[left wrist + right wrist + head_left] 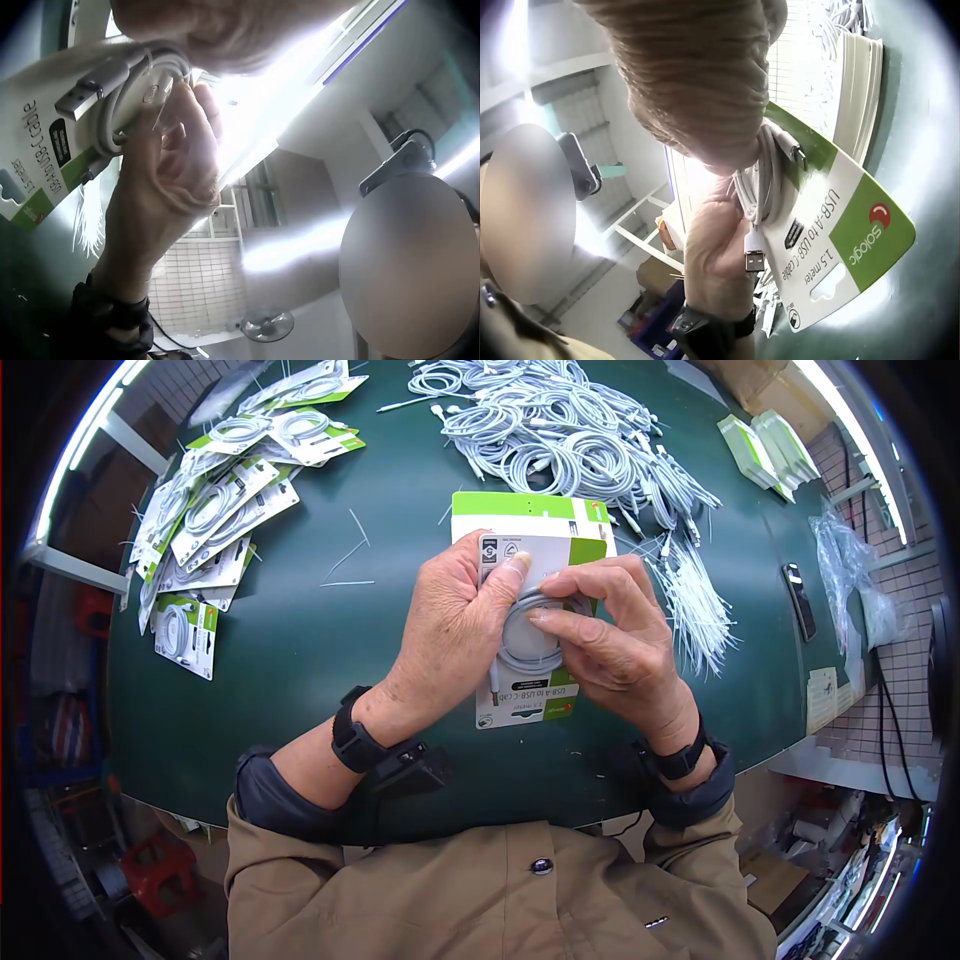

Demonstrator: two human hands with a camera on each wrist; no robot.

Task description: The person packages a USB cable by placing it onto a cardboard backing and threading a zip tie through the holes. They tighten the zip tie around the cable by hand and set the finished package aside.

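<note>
Over the green table, my left hand [440,615] grips a white and green cable card [545,707], its thumb lying across the card's front. A white coiled USB cable [513,658] lies against that card. My right hand [625,650] has its thumb and index finger pinched at the coil's upper part. In the left wrist view, the USB-A plug [81,99] points away from the coil near the printed text. The right wrist view shows the USB-C plug [798,155] by the green strip. Part of the coil is hidden behind the right fingers.
Behind the hands lies a card stack [520,505], with a large heap of white cables [560,435] beyond. Thin white ties [700,610] fan out at right. Carded cables [215,510] pile up at left. More card stacks [765,455] and a plastic bag [845,555] sit far right.
</note>
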